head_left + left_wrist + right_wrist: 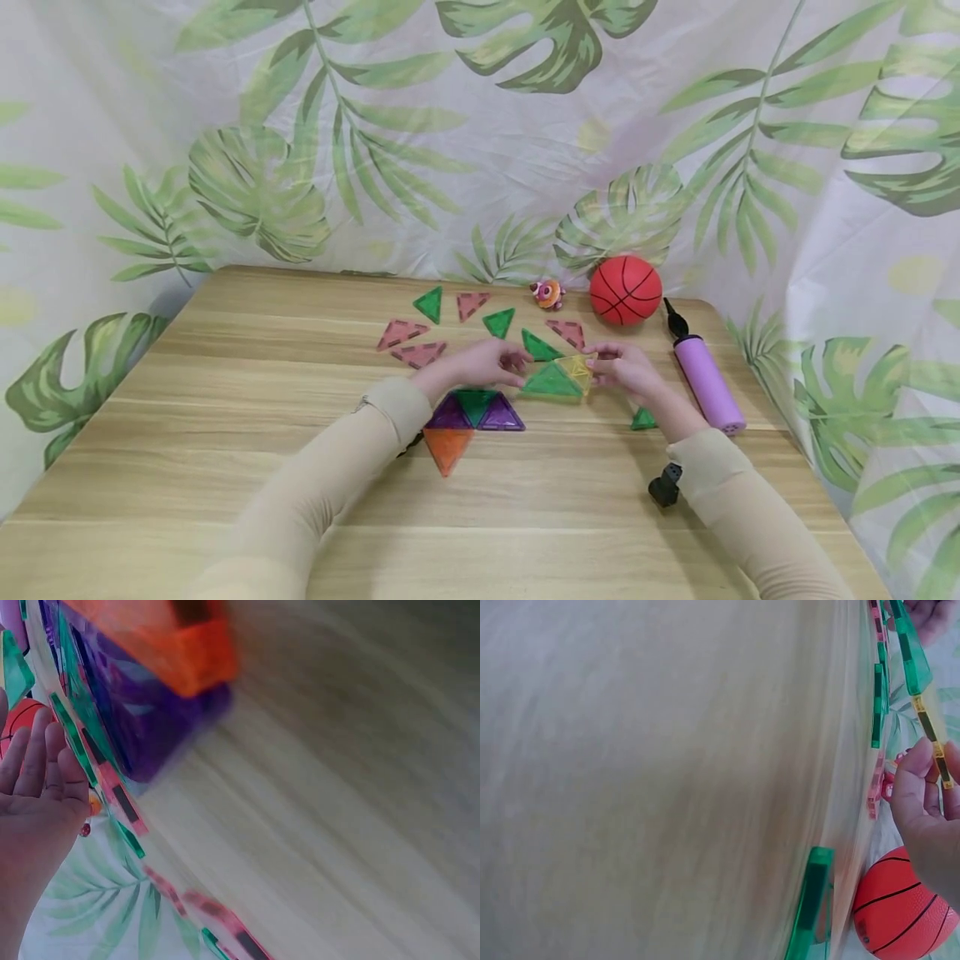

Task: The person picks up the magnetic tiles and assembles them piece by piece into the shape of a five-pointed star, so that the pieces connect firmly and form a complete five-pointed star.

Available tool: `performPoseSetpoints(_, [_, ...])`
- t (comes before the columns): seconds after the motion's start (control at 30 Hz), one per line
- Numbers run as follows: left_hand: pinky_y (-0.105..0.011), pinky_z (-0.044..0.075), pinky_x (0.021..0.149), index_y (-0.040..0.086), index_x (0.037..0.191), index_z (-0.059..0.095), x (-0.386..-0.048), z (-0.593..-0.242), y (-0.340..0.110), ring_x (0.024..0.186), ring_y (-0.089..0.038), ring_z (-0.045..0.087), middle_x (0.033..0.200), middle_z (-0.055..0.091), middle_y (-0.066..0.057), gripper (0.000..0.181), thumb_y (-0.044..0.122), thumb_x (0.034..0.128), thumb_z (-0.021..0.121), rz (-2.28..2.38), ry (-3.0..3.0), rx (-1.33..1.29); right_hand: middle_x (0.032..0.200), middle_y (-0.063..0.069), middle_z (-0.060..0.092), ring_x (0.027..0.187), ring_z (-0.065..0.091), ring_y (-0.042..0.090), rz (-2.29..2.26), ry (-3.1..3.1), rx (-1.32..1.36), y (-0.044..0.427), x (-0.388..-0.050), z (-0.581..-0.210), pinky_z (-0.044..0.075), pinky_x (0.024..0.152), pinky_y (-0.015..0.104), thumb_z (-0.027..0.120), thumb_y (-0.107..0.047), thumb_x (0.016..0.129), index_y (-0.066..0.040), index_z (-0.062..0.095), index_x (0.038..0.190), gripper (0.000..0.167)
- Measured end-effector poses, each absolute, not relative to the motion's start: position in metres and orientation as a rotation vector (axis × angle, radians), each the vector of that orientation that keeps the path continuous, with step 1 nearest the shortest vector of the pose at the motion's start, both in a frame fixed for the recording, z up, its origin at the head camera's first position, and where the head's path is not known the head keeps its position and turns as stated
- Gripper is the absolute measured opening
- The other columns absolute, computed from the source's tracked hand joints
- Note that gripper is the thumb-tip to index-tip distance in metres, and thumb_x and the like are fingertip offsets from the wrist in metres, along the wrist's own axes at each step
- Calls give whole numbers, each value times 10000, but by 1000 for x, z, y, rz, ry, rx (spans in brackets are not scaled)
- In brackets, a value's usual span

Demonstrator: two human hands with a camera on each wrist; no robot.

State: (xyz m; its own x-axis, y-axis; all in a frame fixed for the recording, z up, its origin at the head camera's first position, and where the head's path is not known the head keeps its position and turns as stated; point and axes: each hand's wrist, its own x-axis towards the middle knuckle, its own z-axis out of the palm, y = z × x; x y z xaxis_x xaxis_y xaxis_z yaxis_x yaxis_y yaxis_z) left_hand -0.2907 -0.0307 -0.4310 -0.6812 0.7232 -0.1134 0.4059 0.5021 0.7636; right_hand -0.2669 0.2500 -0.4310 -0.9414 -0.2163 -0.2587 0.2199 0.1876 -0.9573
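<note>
Yellow tile (577, 367), pinched by right hand (630, 371), touches green tile (552, 381).

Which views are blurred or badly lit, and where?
Left wrist: orange tile and purple tile close to the lens are blurred, table grain smeared, upper right corner dark. Right wrist: dim, with the table soft across most of the frame; yellow tile and red ball look crisper. Head: fairly even light, mostly clear, soft shadows on the table.
</note>
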Motion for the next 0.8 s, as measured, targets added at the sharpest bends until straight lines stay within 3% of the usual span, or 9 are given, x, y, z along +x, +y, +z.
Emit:
performPoseSetpoints(0.27, [-231, 488, 681, 119, 1237, 595, -294, -439, -13, 827, -94, 611, 949, 678, 2, 363, 222, 895, 658, 1063, 2303, 836, 905, 20, 556, 731, 587, 101, -1836, 2105, -1, 246, -265, -430, 541, 755, 312, 541, 30, 915, 159, 400, 1307, 436])
performPoseSetpoints(0.67, [-222, 462, 630, 91, 1203, 614, -302, -437, -13, 692, -130, 579, 885, 667, -36, 333, 164, 883, 670, 982, 2386, 840, 941, 33, 532, 744, 594, 94, -1909, 2162, 132, 269, -277, -438, 533, 673, 218, 492, 25, 936, 158, 383, 1314, 415])
performPoseSetpoints(0.8, [-225, 465, 671, 107, 1201, 624, -303, -438, -11, 736, -123, 575, 903, 655, -19, 334, 183, 880, 676, 930, 2403, 846, 981, 52, 510, 753, 595, 97, -1919, 2136, 154, 274, -276, -439, 536, 696, 218, 501, 14, 939, 138, 369, 1335, 436])
